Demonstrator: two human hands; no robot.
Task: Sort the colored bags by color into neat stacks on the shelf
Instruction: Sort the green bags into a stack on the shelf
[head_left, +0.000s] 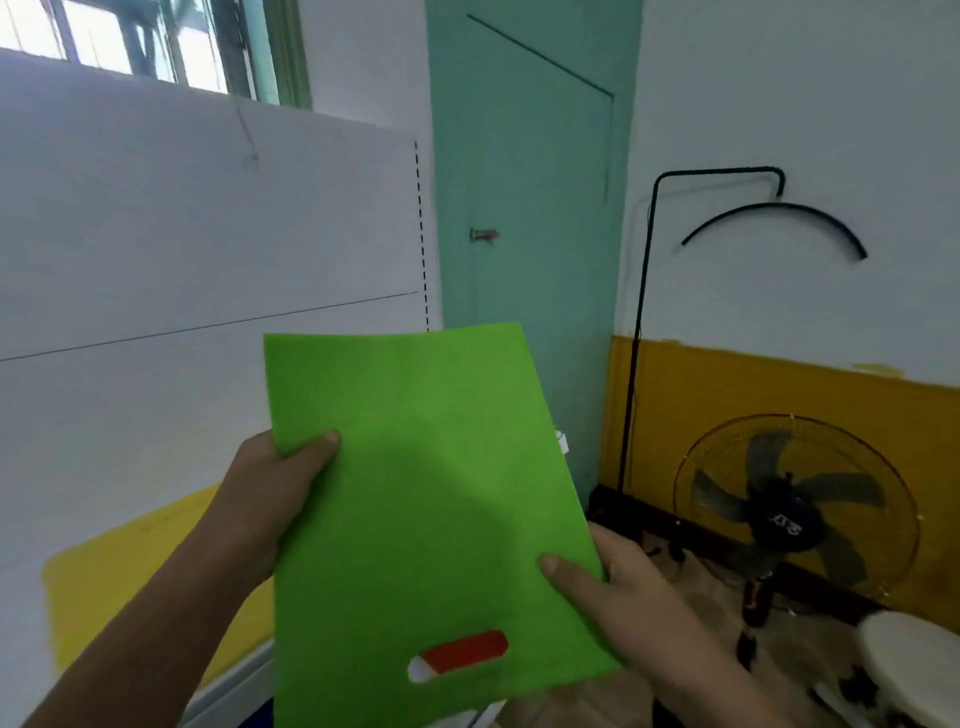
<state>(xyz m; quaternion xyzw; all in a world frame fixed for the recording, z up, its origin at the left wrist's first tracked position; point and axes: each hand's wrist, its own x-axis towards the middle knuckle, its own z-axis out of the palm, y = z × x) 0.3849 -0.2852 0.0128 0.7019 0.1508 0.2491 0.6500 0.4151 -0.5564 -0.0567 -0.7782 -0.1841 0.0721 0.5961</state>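
1. Green bag (431, 499): flat, rectangular, matte felt-like fabric w/ slightly fuzzy surface; held up in mid-air, centre of view, tilted a bit so its far edge leans left.
2. Oval handle slot (460, 656) cut near the bag's near edge; red shows through most of it, white at the left end.
3. Left hand (270, 504): grip on bag's left edge, approx. halfway up; thumb lies flat on the front face, fingers hidden behind the fabric.
4. Right hand (618, 577): grip on bag's right edge, nearer than the left; thumb pressed on the front, fingers behind. Bag spans between both hands.
5. Left bkgd: smooth white board (182, 249) w/ a thin dark line across it, yellow patch (150, 571) near its lower part; window (156, 47) top left.
6. Centre far: teal door (530, 182), smooth painted, small latch.
7. Right: wall white above, mustard below; fan (789, 509) w/ round wire guard, grey blades, standing on the floor; thin black pole (641, 312) beside it; round white stool (914, 660) near right corner.
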